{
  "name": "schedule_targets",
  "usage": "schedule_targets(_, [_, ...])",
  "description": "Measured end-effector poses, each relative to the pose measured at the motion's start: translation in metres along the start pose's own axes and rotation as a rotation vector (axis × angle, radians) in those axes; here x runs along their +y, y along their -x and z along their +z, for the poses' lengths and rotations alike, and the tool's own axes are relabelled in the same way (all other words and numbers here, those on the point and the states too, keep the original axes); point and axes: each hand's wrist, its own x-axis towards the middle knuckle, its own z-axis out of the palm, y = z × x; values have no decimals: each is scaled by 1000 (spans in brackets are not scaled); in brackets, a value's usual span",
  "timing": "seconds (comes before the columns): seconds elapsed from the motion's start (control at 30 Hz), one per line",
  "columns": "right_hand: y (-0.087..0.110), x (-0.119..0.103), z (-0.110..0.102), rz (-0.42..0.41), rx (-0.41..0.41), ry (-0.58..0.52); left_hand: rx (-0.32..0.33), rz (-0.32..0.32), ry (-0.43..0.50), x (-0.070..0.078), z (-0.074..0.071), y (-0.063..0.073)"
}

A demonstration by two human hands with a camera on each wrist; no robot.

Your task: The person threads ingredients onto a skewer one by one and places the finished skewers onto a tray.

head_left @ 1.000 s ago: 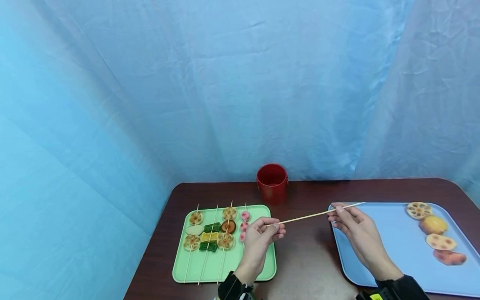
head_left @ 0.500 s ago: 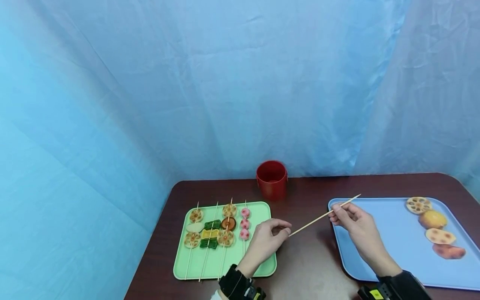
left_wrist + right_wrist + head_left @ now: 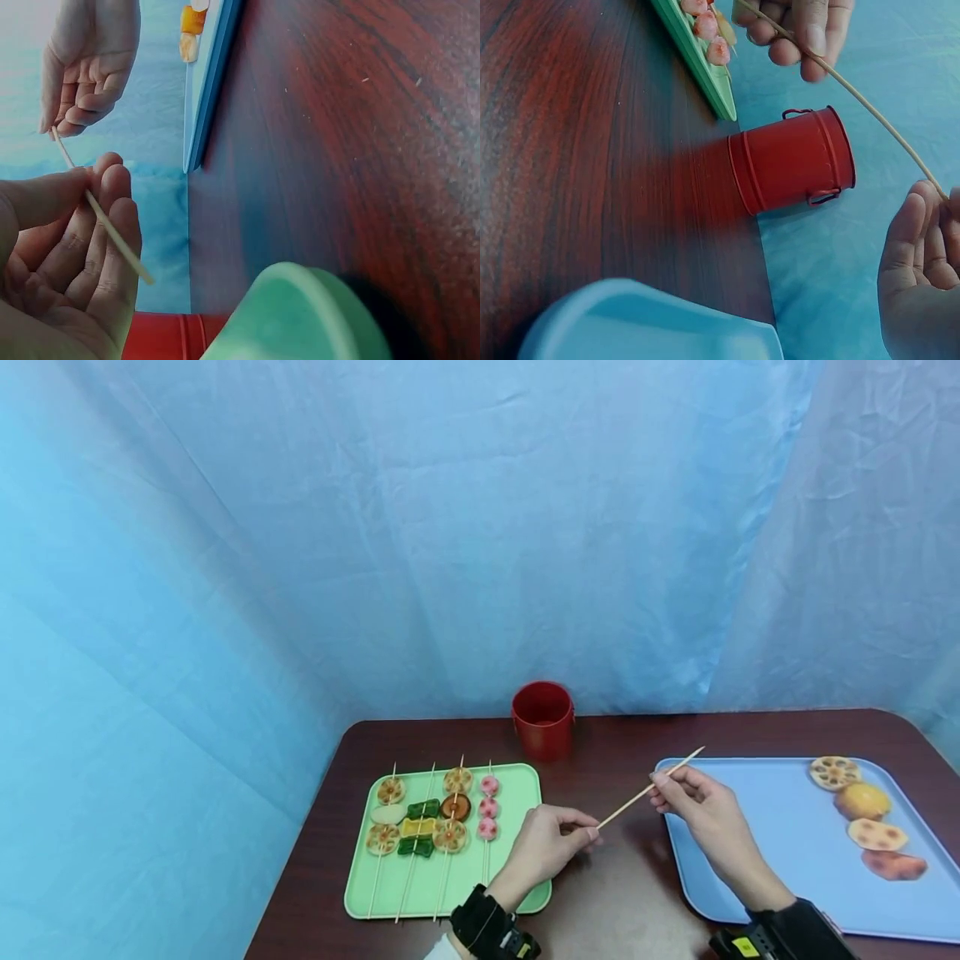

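A thin wooden skewer (image 3: 626, 804) slants between my two hands above the brown table, its right end higher in the head view. My left hand (image 3: 551, 846) pinches its lower part between thumb and fingers; a short end sticks out past that grip in the left wrist view. Farther up, my right hand (image 3: 708, 820) pinches the same stick, and its tip pokes out beyond the fingers. The stretch between the hands, seen bare in the right wrist view, carries no food. Below the left hand lies a green tray (image 3: 517, 902); below the right, a blue tray (image 3: 765, 893).
Several loaded skewers lie on the green tray, including one with pink balls (image 3: 488, 807). A red bucket (image 3: 543, 722) stands at the table's back. Along the blue tray's right side are a lotus root slice (image 3: 835, 773), a yellow rounded piece (image 3: 862, 802) and two flat pieces.
My left hand has slid rightward, closer to my right hand, which has shifted slightly left. The skewer now slopes more steeply, and less of it shows between the hands.
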Motion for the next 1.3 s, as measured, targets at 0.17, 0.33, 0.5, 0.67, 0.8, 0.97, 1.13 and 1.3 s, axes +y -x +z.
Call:
schedule_targets(0.17, [4, -2, -15, 45, -33, 74, -9, -55, 126, -3, 0, 3])
schedule_targets(0.33, [8, 2, -42, 44, 22, 196, 3, -64, 177, -8, -3, 6])
schedule_targets(0.5, [13, 6, -74, 53, 65, 337, 23, -88, 200, -12, -8, 8])
schedule_targets(0.67, [19, 10, -103, 88, 72, 465, 59, -97, 197, -15, -12, 11])
schedule_targets(0.8, [21, 12, -121, 85, 95, 547, 94, -100, 201, -16, -16, 13])
schedule_targets(0.97, [23, 18, -146, 158, 175, 646, 120, -114, 218, -19, -19, 15])
schedule_targets(1.13, [21, 31, -172, 243, 156, 675, 137, -122, 257, -21, -21, 17])
schedule_targets(1.3, [25, 44, -187, 108, 217, 837, 155, -126, 284, -25, -23, 20])
